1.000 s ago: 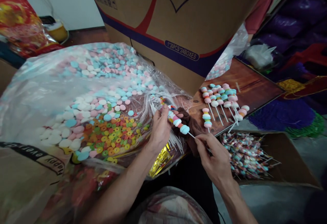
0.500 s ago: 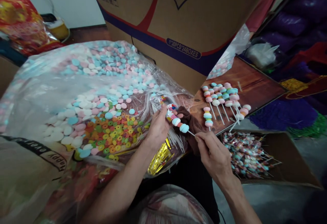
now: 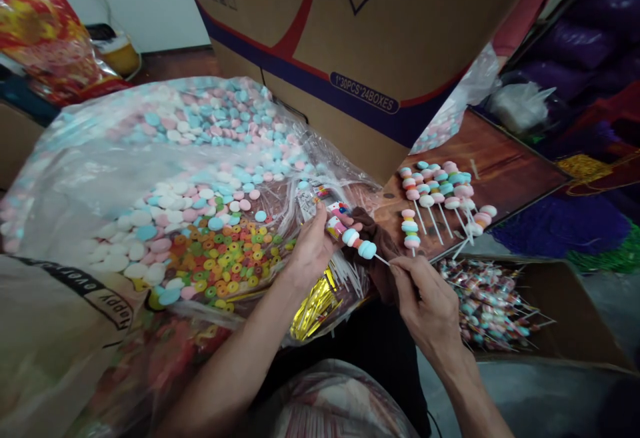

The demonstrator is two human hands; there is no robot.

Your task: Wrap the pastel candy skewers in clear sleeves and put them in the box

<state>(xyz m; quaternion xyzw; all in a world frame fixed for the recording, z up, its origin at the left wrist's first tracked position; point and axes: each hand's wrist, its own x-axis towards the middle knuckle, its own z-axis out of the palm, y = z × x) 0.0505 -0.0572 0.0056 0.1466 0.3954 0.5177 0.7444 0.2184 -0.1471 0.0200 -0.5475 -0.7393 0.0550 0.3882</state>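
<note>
My right hand [image 3: 427,298] pinches the thin white stick of a candy skewer [image 3: 367,249] threaded with blue, white and orange candies. The skewer's far end is in or against a small printed plastic wrapper [image 3: 334,227], which my left hand [image 3: 314,246] grips between thumb and fingers. How far the candies sit inside the wrapper is hard to make out. Just below my left hand lie gold twist ties [image 3: 315,311] and loose white sticks [image 3: 350,277]. Behind the skewer is a dark brown cloth [image 3: 373,238].
Pastel candy discs [image 3: 150,225] and ring candies [image 3: 225,258] spread over clear plastic at left. Unwrapped skewers [image 3: 440,188] lie on the wooden table [image 3: 515,151]. An open carton [image 3: 575,318] at right holds wrapped skewers. A large cardboard box [image 3: 300,91] stands behind.
The whole view has shifted slightly, moving the scene a little to the right. Both hands keep their grips on the wrapper and the stick, with hardly any movement between them.
</note>
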